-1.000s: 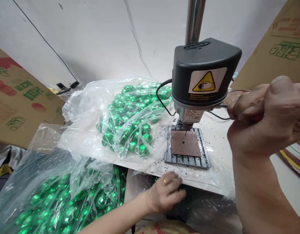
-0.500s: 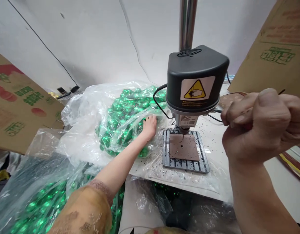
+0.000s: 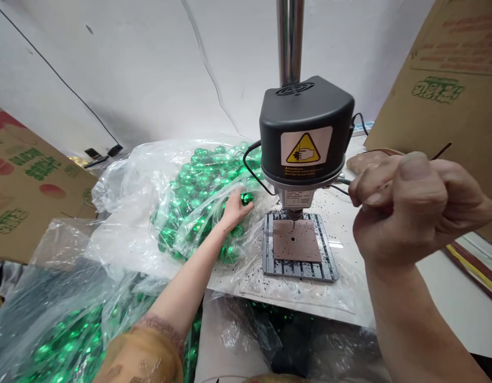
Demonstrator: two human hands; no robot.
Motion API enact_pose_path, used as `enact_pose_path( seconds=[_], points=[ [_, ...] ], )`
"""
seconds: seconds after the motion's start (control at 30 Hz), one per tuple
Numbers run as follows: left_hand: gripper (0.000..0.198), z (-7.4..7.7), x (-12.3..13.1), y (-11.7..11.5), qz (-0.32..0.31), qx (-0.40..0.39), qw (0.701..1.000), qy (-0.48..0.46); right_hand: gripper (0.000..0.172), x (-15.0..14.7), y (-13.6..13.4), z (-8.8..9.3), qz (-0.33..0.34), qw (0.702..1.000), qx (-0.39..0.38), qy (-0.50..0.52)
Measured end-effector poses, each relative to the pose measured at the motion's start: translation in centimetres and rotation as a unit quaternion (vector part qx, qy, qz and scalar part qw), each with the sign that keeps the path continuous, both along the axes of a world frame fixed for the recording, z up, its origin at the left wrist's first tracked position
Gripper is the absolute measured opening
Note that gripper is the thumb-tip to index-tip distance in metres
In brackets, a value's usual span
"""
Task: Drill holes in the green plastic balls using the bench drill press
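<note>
My left hand [image 3: 232,210] is closed on a shiny green ball [image 3: 247,198], at the right edge of a heap of green balls [image 3: 202,173] in a clear plastic bag [image 3: 128,175]. My right hand [image 3: 413,207] is wrapped round the feed handle [image 3: 342,181] of a small black drill press [image 3: 308,119]; the grip itself is hidden in the fist. Under the press's thin bit [image 3: 293,224], a brown square plate [image 3: 300,250] with a small hole lies on the grooved metal base [image 3: 329,272]. The bit stands close above the plate.
Dark shavings are scattered round the base on the white table [image 3: 350,298]. Cardboard boxes stand at left [image 3: 30,181] and right [image 3: 449,64]. Another bag of green balls [image 3: 66,335] lies at the lower left. A cable [image 3: 248,165] loops beside the press.
My left hand has drawn a green ball up from the heap; it now shows between thumb and fingers. My right hand keeps its hold on the handle. The view has shifted slightly.
</note>
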State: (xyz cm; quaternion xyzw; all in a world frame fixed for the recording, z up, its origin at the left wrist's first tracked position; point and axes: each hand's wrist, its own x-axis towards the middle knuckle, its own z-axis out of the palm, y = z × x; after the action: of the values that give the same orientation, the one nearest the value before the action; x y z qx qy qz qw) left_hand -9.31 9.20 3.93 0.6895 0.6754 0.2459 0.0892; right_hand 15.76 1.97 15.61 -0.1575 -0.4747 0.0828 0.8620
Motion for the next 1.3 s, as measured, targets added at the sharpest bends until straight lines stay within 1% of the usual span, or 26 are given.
enact_pose_path(
  seconds=[0.03, 0.07, 0.1, 0.13, 0.17, 0.2, 0.23, 0.27, 0.3, 0.37, 0.4, 0.43, 0.47, 0.5, 0.67, 0.73, 0.77, 0.83, 0.93, 1.0, 1.13, 1.3],
  points=[
    [0.049, 0.3, 0.2, -0.7, -0.01, 0.006, 0.995, -0.102, 0.032, 0.0, 0.1, 0.0, 0.003, 1.0, 0.011, 0.0],
    [0.046, 0.7, 0.5, -1.5, -0.028, 0.006, 0.974, -0.226, 0.032, 0.1, 0.1, 0.0, 0.006, 1.0, 0.016, 0.0],
    [0.044, 1.0, 0.9, -2.4, -0.049, 0.0, 0.935, -0.352, 0.032, 0.1, 0.1, -0.1, 0.009, 1.0, 0.017, 0.0],
    [0.043, 1.4, 1.4, -3.5, -0.068, -0.013, 0.885, -0.46, 0.032, 0.1, 0.2, -0.1, 0.012, 1.0, 0.011, 0.001],
    [0.042, 1.6, 1.9, -4.6, -0.084, -0.03, 0.839, -0.537, 0.032, 0.1, 0.2, -0.1, 0.014, 1.0, 0.003, 0.001],
    [0.043, 1.8, 2.5, -5.6, -0.095, -0.048, 0.8, -0.591, 0.033, 0.2, 0.2, -0.2, 0.016, 1.0, -0.005, 0.002],
    [0.044, 1.9, 3.1, -6.6, -0.103, -0.068, 0.769, -0.627, 0.033, 0.2, 0.1, -0.2, 0.019, 1.0, -0.006, 0.003],
    [0.046, 1.8, 3.7, -7.6, -0.109, -0.088, 0.747, -0.65, 0.034, 0.2, 0.1, -0.2, 0.022, 1.0, 0.0, 0.003],
    [0.047, 1.6, 4.3, -8.4, -0.112, -0.107, 0.73, -0.666, 0.034, 0.2, 0.2, -0.2, 0.023, 1.0, 0.005, 0.002],
    [0.05, 0.9, 5.2, -9.6, -0.117, -0.138, 0.709, -0.682, 0.034, 0.2, 0.2, -0.2, 0.02, 1.0, 0.013, 0.0],
    [0.05, 0.4, 5.5, -10.0, -0.121, -0.146, 0.705, -0.683, 0.035, 0.2, 0.2, -0.1, 0.015, 1.0, 0.012, -0.001],
    [0.051, -0.1, 5.8, -10.3, -0.125, -0.148, 0.709, -0.679, 0.036, 0.1, 0.2, -0.1, 0.011, 1.0, 0.01, -0.001],
    [0.052, -0.5, 6.0, -10.5, -0.13, -0.143, 0.719, -0.667, 0.037, 0.1, 0.2, -0.1, 0.01, 1.0, 0.006, -0.003],
    [0.053, -1.0, 6.2, -10.6, -0.134, -0.132, 0.737, -0.649, 0.038, 0.1, 0.2, -0.1, 0.012, 1.0, 0.008, -0.008],
    [0.054, -2.9, 6.8, -10.8, -0.154, -0.055, 0.85, -0.5, 0.04, 0.1, 0.0, 0.1, 0.011, 1.0, 0.009, -0.025],
    [0.053, -3.7, 6.9, -10.6, -0.146, -0.03, 0.882, -0.448, 0.039, 0.0, -0.1, 0.1, 0.009, 1.0, -0.004, -0.019],
    [0.052, -4.0, 6.8, -10.5, -0.138, -0.02, 0.891, -0.433, 0.04, 0.0, -0.2, 0.1, 0.01, 1.0, -0.008, -0.018],
    [0.051, -4.6, 6.7, -10.1, -0.122, -0.006, 0.895, -0.429, 0.041, -0.1, -0.2, 0.1, 0.006, 1.0, -0.013, -0.023],
    [0.051, -5.0, 6.4, -9.5, -0.117, 0.003, 0.882, -0.457, 0.041, -0.1, -0.2, 0.0, -0.011, 0.999, -0.015, -0.032],
    [0.054, -5.1, 6.3, -9.1, -0.126, -0.004, 0.877, -0.465, 0.04, 0.0, -0.2, 0.0, -0.004, 0.999, -0.017, -0.038],
    [0.065, -5.0, 6.4, -8.6, -0.151, -0.025, 0.88, -0.449, 0.04, 0.0, -0.3, 0.0, 0.003, 0.999, -0.013, -0.043],
    [0.058, -4.8, 6.8, -8.3, -0.179, -0.056, 0.868, -0.459, 0.041, 0.0, -0.3, 0.0, 0.021, 0.999, -0.019, -0.032]
  ],
)
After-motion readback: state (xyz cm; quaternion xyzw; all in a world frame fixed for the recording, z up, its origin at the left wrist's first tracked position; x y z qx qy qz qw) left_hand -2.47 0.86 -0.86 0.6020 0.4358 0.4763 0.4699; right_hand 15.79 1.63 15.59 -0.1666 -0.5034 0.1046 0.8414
